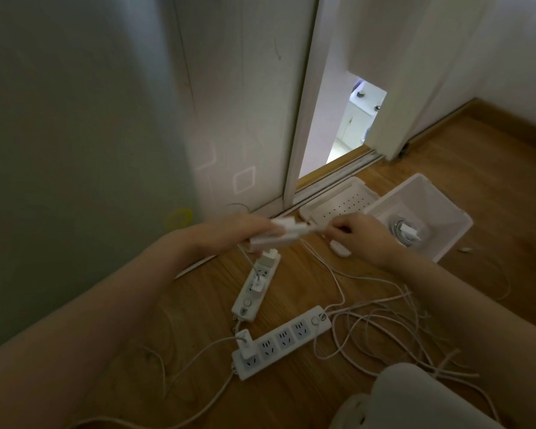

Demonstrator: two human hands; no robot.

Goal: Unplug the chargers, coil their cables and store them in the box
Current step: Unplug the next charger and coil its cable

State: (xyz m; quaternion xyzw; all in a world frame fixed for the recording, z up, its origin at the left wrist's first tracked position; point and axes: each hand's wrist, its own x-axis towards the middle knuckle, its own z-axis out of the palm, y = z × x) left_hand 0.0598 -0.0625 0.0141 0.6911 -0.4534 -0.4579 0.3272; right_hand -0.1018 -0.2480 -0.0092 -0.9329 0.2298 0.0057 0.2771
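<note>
left hand (229, 231) clamps the raised power strip (271, 242), right hand (360, 238) pinches its charger (291, 228); light, hard, slick plastic, so take the body, not the floppy cable

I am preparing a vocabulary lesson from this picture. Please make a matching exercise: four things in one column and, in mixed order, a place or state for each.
Things
1. box
2. lid
3. nearest strip
4. left hand

Places or states
A. lies flat by the door track
B. has one charger plugged in
C. contains a coiled charger
D. grips a raised strip

Pairs: 1-C, 2-A, 3-B, 4-D
</note>
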